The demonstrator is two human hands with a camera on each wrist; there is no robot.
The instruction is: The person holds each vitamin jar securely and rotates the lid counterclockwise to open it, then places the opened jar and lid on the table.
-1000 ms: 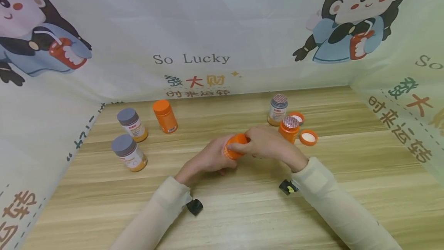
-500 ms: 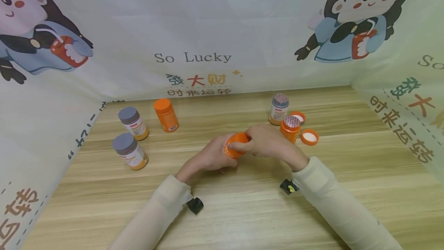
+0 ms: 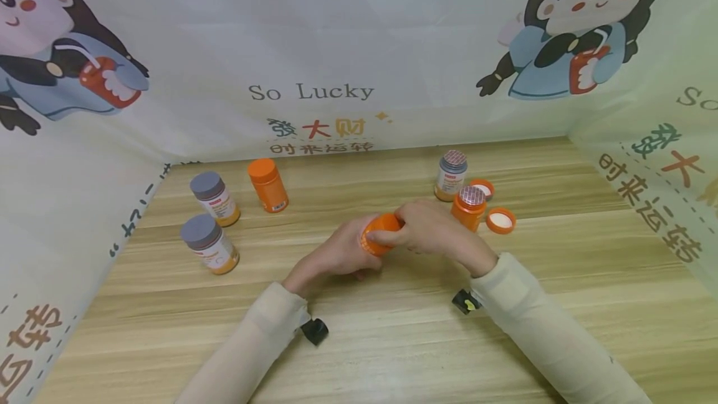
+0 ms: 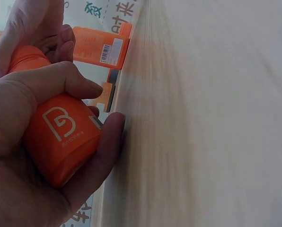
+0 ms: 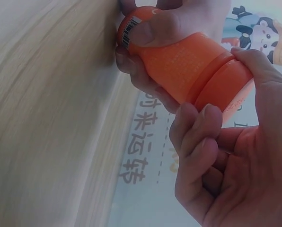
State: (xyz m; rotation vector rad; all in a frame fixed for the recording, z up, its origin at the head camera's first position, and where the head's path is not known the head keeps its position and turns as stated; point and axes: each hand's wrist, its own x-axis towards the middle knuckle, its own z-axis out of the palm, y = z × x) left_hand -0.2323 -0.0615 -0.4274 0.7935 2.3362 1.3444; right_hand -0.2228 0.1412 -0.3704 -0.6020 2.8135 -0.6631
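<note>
Left hand (image 3: 344, 250) and right hand (image 3: 430, 229) are brought together, both clamped on a smooth orange cylindrical plastic bottle (image 4: 60, 137), held tilted between them at the counter (image 3: 387, 354); its body is wrapped by the left fingers, seemingly as a brace, while its orange screw cap (image 5: 226, 85) is gripped by the right, presumably for turning; its long axis is slanted, the cap pointed towards roughly 2 o'clock in the head view and raised above the base; whether the counter is touched cannot be told; an uncapped orange bottle with a patterned seal (image 3: 468, 211) is stood at 2 o'clock, apparently grouped away from two grey-lidded, white-labelled jars (image 3: 220, 206) at 9 to 10 o'clock.
</note>
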